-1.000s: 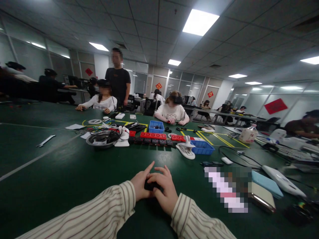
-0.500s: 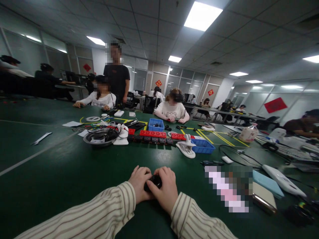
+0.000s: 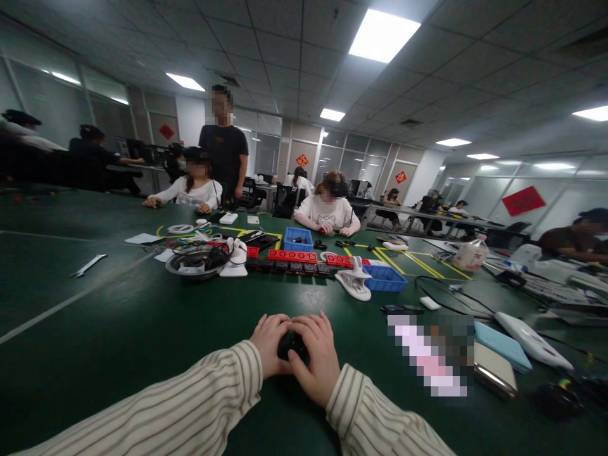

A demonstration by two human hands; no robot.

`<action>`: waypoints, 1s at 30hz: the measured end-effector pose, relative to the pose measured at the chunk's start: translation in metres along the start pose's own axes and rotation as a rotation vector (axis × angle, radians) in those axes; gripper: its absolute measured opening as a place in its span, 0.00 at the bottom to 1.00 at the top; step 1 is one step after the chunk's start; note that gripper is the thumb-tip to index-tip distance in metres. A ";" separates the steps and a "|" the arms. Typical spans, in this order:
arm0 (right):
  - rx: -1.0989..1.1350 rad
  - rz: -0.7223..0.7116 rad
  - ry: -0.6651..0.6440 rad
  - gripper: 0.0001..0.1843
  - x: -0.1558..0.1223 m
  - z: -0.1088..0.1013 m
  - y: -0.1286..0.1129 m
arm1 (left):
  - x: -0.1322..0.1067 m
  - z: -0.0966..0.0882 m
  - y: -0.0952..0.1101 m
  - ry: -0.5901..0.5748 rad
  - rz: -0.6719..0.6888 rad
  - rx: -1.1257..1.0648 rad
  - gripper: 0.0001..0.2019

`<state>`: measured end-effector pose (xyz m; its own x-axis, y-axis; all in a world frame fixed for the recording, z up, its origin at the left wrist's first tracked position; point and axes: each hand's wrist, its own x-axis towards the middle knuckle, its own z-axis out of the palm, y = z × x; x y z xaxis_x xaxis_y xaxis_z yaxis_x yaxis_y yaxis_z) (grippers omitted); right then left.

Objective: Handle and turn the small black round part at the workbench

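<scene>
Both hands meet low in the middle of the head view, just over the green table (image 3: 156,342). Between them is a small, glossy black rounded object (image 3: 293,347), mostly covered by fingers, so its exact kind does not show. My left hand (image 3: 270,345) curls around its left side. From the right, my right hand (image 3: 317,354) wraps over it, with the fingers bent across the far side and the thumb lying along the near side. Both hands are closed on the object.
Ahead lie a metal bowl of cables (image 3: 190,269), red and black socket strips (image 3: 292,256), a white clip stand (image 3: 354,278) and blue bins (image 3: 384,278). A wrench (image 3: 88,265) is at left, a beige case (image 3: 494,369) at right. Co-workers (image 3: 327,209) sit opposite.
My right hand's fingers have lifted and shifted over the black object. The right thumb has slid toward its near right side, while the left hand keeps around it. The view has shifted slightly.
</scene>
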<state>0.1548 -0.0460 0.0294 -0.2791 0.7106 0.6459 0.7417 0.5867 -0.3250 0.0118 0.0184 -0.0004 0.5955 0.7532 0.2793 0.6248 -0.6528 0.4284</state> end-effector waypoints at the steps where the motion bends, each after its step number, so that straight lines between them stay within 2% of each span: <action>1: -0.011 0.053 0.027 0.17 0.000 0.003 0.003 | 0.000 -0.001 0.001 0.002 -0.001 -0.006 0.31; 4: -0.042 0.193 0.064 0.17 0.000 0.011 0.010 | 0.000 -0.002 0.002 0.003 -0.001 -0.014 0.26; 9: -0.082 0.280 -0.036 0.12 0.003 0.015 0.011 | 0.000 -0.001 0.000 0.003 -0.005 0.003 0.21; 14: -0.028 0.203 -0.029 0.08 0.005 0.013 0.008 | -0.001 -0.001 0.001 0.013 -0.022 0.045 0.22; 17: 0.005 0.131 -0.034 0.10 0.008 0.016 0.010 | 0.000 -0.007 -0.004 0.026 -0.028 0.081 0.22; 22: 0.035 0.042 -0.072 0.13 0.028 0.032 0.016 | 0.010 -0.016 -0.031 0.037 -0.047 0.134 0.20; 26: 0.064 -0.024 -0.108 0.19 0.045 0.044 0.021 | 0.020 -0.013 -0.055 0.044 -0.101 0.146 0.22; 30: 0.086 -0.034 -0.108 0.27 0.047 0.049 0.028 | 0.026 -0.010 -0.063 0.044 -0.069 0.144 0.22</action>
<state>0.1325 0.0226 0.0166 -0.3710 0.7245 0.5809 0.6771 0.6391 -0.3647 -0.0173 0.0804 -0.0118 0.5283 0.7973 0.2920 0.7310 -0.6020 0.3212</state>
